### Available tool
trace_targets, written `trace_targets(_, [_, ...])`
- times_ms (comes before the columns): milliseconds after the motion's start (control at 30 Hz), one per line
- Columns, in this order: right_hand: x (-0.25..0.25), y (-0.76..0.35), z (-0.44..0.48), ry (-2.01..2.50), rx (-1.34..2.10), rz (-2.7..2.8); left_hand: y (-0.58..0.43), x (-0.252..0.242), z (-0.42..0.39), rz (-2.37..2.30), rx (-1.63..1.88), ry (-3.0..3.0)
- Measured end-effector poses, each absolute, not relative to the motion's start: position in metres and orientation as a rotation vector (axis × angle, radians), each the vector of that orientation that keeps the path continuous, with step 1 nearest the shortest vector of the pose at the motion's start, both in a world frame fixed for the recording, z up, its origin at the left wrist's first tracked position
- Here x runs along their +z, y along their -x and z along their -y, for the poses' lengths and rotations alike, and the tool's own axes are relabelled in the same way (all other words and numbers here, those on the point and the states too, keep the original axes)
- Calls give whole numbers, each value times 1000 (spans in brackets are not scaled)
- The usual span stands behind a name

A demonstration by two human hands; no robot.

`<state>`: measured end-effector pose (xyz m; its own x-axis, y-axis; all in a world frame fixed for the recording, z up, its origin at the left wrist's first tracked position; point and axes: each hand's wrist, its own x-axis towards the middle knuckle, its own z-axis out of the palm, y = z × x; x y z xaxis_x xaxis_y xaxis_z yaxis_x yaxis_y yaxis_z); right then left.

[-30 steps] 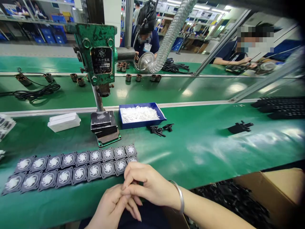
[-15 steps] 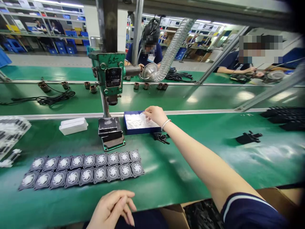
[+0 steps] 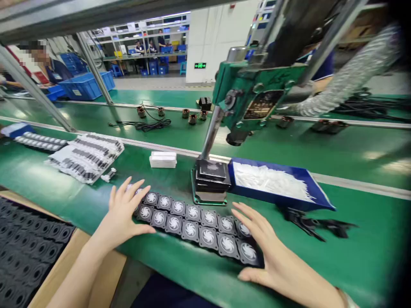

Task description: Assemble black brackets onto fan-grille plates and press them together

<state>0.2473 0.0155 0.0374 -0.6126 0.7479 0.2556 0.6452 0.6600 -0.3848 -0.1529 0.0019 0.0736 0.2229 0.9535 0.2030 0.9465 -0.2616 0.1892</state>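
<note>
Having fingers spread wide, the left hand [image 3: 120,217] and the right hand [image 3: 272,248] flank the swirl-patterned plates [image 3: 190,229], seemingly light and stiff, best gripped at the outer edges.

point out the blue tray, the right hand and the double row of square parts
Blue tray [image 3: 271,198]: head view, on its front wall.
Right hand [image 3: 280,256]: head view, on the back of the hand.
Double row of square parts [image 3: 190,230]: head view, on a near-row part's white swirl.
</note>
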Motion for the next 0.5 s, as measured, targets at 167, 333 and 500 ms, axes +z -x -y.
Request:
trace_targets(167, [19,-227,-14,1065,365,2456,152,62,-15,-1816,210,-2409])
trace_targets(333, [20,-208,-18,1009,452,2416,174,62,-19,-1803,204,-2421])
trace_targets(500, [30,-166,-17,965,611,2374,218,59,-19,-1784,230,-2576])
